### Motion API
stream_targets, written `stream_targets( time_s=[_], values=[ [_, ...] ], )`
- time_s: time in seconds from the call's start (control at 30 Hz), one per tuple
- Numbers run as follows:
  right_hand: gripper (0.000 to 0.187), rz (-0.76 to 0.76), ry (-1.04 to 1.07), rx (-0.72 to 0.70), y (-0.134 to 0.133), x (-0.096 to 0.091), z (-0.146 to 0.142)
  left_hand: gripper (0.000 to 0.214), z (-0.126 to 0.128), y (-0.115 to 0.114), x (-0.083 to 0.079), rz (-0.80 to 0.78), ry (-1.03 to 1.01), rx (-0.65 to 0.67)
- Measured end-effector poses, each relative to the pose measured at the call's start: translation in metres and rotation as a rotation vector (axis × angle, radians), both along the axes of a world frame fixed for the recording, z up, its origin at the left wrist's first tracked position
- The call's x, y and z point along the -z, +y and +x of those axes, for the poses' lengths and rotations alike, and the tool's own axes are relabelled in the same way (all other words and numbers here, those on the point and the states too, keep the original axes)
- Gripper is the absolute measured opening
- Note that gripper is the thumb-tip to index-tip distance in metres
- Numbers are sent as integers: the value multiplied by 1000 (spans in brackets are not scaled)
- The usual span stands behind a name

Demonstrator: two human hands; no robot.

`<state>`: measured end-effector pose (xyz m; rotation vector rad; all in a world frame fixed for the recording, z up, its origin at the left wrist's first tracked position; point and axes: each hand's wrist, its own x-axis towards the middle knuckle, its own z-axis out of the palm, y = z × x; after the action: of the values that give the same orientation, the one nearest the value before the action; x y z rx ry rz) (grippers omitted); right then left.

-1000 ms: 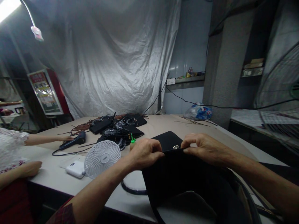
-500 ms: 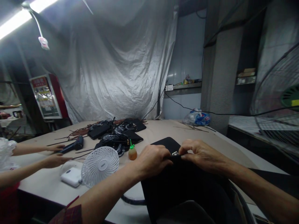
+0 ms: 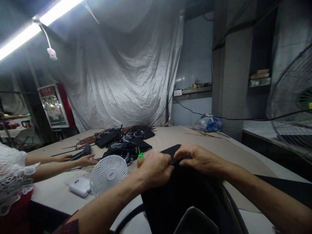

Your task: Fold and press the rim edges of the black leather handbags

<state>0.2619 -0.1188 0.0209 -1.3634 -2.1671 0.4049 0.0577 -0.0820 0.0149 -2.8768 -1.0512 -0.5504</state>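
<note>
Head view, centre of the frame: you hold the black bag [image 3: 180,198] upright against the near edge of the worktop [image 3: 234,154]. Its body fills the lower middle of the picture and its flap [image 3: 170,150] lies back on the worktop just above your knuckles.

Your left hand [image 3: 156,169] is curled into a tight pinch on the bag's upper edge. Your right hand [image 3: 197,159] meets it from the right, fingers [image 3: 181,152] narrowed and pressed down on the same edge where the flap begins. Both hands grip the bag and they touch one another.

Progress, as a judgement: the work at the flap edge is in hand and not finished. Whether any fastening there is closed cannot be told, since your fingers cover the spot.

Elsewhere: a small white fan [image 3: 108,174] and a white power bank [image 3: 80,187] sit left of your forearm. A bottle with a green cap [image 3: 139,160] stands just beside your left hand, and a heap of black bags [image 3: 126,139] lies further up the worktop. At the left edge a co-worker's hand [image 3: 85,160] rests by a dark dryer [image 3: 81,152].

Change from the earlier frames: the metal clasp that showed between your hands is now hidden under your right fingers, and your hands have closed together. The co-worker's nearer hand has moved up beside the dryer.
</note>
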Motion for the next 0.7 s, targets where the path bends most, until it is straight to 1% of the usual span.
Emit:
stream_targets(
  time_s=[0.1,0.23,0.33,0.47,0.57,0.63,0.7],
  values=[
    [36,17,-2,39,-1,-1,7,18,-3,4,9,-44,-47,-66],
    [37,79,-24,202,-10,-1,20,15,-5,6,14,-95,-113,-76],
    [39,34,-36,276,-21,-2,21,15,-4,3,13,-127,-129,-92],
    [43,-36,-13,338,-35,-4,15,16,-1,0,10,-186,-102,-124],
    [42,-13,33,375,-40,-5,16,23,4,2,8,-217,-102,-80],
    [43,-9,99,401,-45,-5,17,28,10,7,6,-217,-107,-15],
    [48,-24,193,429,-53,-3,18,28,20,14,5,-209,-106,63]
  ],
)
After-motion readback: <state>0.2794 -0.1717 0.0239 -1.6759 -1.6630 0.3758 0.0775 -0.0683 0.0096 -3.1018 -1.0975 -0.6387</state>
